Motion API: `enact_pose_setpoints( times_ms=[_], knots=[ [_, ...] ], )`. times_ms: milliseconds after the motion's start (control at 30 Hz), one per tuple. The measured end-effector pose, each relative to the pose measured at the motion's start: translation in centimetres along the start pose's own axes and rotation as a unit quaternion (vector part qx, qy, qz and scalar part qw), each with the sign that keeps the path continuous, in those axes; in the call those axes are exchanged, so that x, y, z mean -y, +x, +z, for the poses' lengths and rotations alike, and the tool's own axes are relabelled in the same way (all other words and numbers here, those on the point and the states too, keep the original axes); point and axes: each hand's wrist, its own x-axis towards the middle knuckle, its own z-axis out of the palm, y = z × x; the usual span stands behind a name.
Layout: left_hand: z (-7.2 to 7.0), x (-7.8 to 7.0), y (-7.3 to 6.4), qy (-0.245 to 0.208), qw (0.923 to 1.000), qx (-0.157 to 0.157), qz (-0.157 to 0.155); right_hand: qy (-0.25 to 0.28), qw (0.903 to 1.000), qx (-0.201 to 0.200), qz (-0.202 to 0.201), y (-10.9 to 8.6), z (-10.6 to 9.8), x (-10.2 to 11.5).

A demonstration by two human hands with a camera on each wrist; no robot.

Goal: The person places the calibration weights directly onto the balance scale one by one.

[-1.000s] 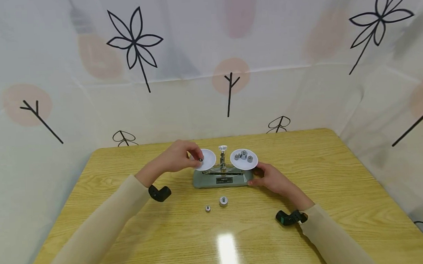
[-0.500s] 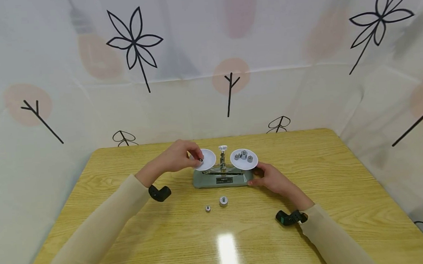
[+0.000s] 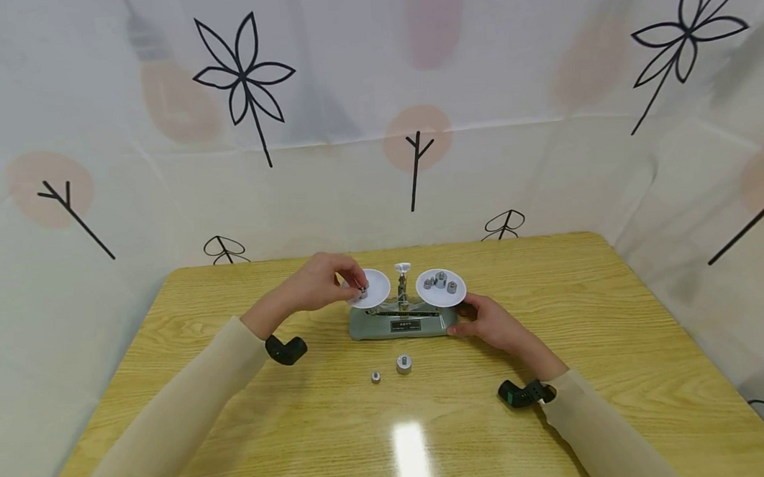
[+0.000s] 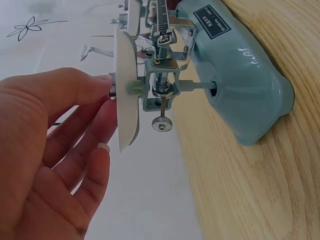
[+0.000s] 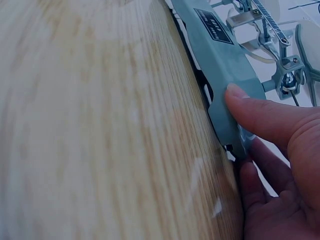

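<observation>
A balance scale (image 3: 372,330) with a grey-green base stands toward the back of the table. My left hand (image 3: 319,281) is over its white left pan (image 3: 379,287), thumb and fingertips pinching a small metal weight (image 3: 362,293). In the left wrist view that weight (image 4: 113,86) is right at the pan's surface, partly covered by the fingers. My right hand (image 3: 495,325) grips the right end of the base, with the thumb (image 5: 250,107) on the front and the other fingers behind the end. Several metal weights (image 3: 441,281) sit on the right pan (image 3: 439,302).
Two loose weights, a larger one (image 3: 404,365) and a smaller one (image 3: 375,377), stand on the wooden table (image 3: 288,431) in front of the scale. A patterned cloth (image 3: 328,198) hangs behind and along the table's sides. An adjusting knob (image 4: 161,124) sticks out below the left pan.
My left wrist has shifted very slightly to the left, and a little more of the pinched weight shows below the fingertips. The right hand keeps its place on the base.
</observation>
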Motion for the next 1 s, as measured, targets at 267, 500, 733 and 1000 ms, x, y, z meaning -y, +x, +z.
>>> enact_pose_setpoints(
  times_ms=[267, 500, 733, 1000],
  knots=[
    [-0.1, 0.2, -0.5, -0.006, 1.0000, -0.005, 0.000, -0.006, 1.0000, -0.002, -0.001, 0.0, 0.0, -0.2],
    [-0.3, 0.0, -1.3, -0.010, 0.9996, -0.023, 0.011, -0.006, 1.0000, 0.000, 0.001, -0.6, 0.1, 2.0],
    [-0.3, 0.2, -2.1, -0.014, 0.9995, -0.027, 0.011, -0.006, 0.9999, 0.007, 0.008, -1.2, 0.0, 4.1],
    [-0.3, -0.4, -3.3, -0.029, 0.9992, -0.023, 0.012, -0.013, 0.9999, 0.002, 0.005, -1.0, 0.1, 3.3]
  ],
)
